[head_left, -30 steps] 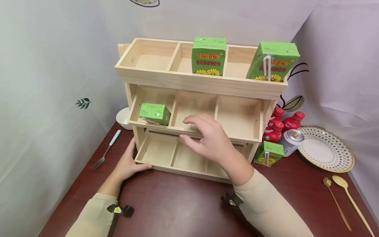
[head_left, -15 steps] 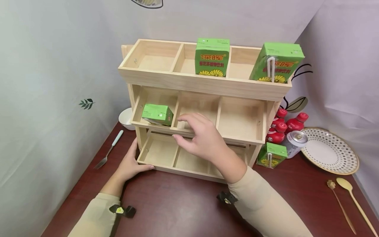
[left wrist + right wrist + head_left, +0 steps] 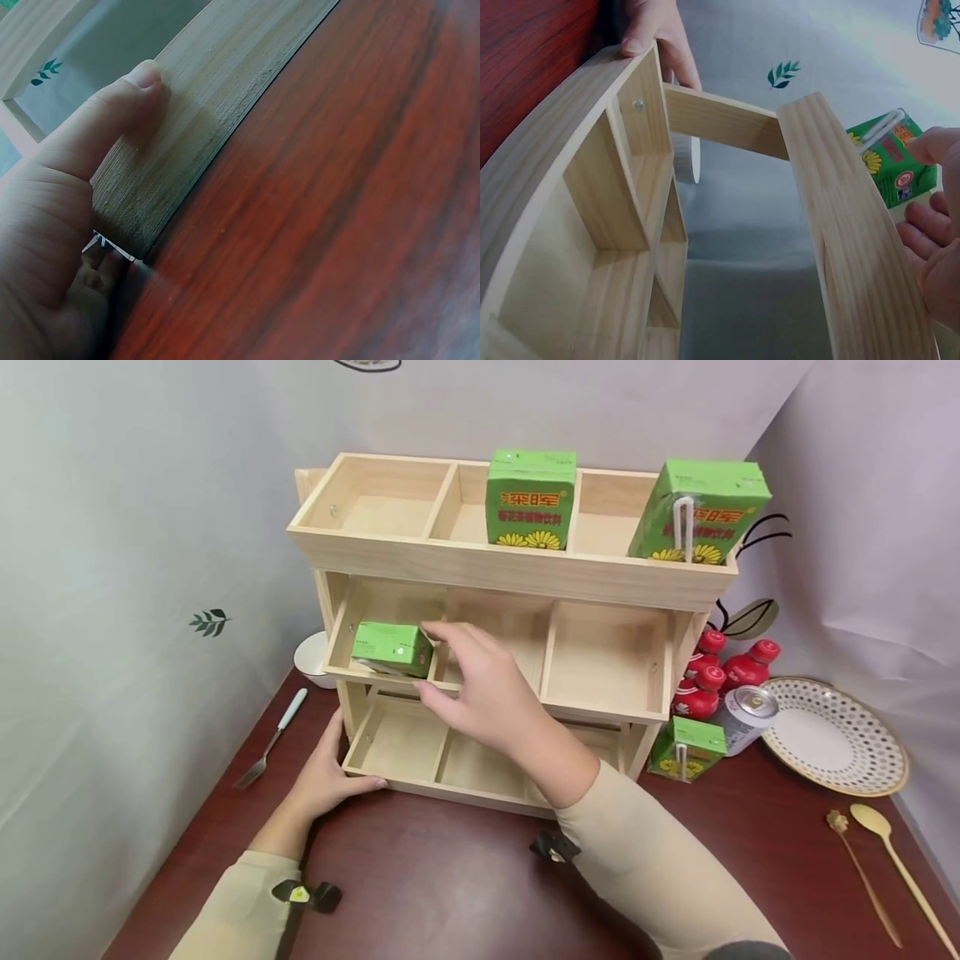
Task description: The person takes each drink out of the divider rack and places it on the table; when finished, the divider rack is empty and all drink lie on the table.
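A three-tier light wood display rack (image 3: 495,572) stands on the table. My left hand (image 3: 321,783) grips its bottom left corner, with the thumb (image 3: 124,105) over the front board and the fingers around the side. A green drink carton (image 3: 386,643) lies in the left compartment of the middle tier. Just right of that carton is my right hand (image 3: 483,689), thumb and fingers spread apart with nothing between them. In the right wrist view, the carton (image 3: 900,169) shows its white straw, and my fingers are close to its end.
Two more green cartons stand in the top tier, middle (image 3: 529,502) and right (image 3: 697,514). Right of the rack are red bottles (image 3: 697,693), a can (image 3: 744,718), another carton (image 3: 686,750), a dotted plate (image 3: 832,739) and a gold spoon (image 3: 870,818). At left lie a fork (image 3: 273,735) and bowl (image 3: 311,660).
My right hand has moved left along the middle tier, from the middle compartment to beside the carton. My left hand has stayed at the rack's corner.
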### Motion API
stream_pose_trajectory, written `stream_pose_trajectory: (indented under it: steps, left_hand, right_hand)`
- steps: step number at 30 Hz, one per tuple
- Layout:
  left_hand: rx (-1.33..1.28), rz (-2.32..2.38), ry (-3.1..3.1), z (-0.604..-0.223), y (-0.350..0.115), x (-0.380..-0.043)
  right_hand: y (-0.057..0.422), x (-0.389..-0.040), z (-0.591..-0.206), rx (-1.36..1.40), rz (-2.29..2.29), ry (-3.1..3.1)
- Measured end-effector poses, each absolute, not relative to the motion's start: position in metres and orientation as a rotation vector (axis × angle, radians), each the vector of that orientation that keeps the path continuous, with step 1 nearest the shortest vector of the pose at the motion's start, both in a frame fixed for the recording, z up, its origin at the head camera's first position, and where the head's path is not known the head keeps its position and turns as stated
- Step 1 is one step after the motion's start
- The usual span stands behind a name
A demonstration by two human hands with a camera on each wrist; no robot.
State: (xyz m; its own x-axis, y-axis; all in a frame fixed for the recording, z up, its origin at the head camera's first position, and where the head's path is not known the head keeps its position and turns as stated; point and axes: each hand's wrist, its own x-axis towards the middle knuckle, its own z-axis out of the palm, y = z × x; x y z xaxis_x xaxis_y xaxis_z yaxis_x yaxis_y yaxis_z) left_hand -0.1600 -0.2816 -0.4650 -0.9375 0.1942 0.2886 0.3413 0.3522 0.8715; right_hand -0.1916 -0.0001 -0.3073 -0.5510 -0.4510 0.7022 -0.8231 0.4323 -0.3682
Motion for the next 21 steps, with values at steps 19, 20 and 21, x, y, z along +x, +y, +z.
stream_pose_trajectory:
  steps: [19,20,21]
  left_hand:
    - [-0.523,-1.659,-2.445,-0.463,-0.284,-0.16]
    - [-0.528,-1.659,-2.446,-0.464,-0.284,-0.16]
    - [-0.531,-1.668,-2.444,-0.464,-0.283,-0.16]
  right_hand:
    - [-0.019,-0.201,-0.307,1.073,1.083,-2.089]
    - [-0.019,-0.201,-0.308,1.07,1.088,-2.089]
    - [-0.019,-0.201,-0.309,1.065,1.09,-2.093]
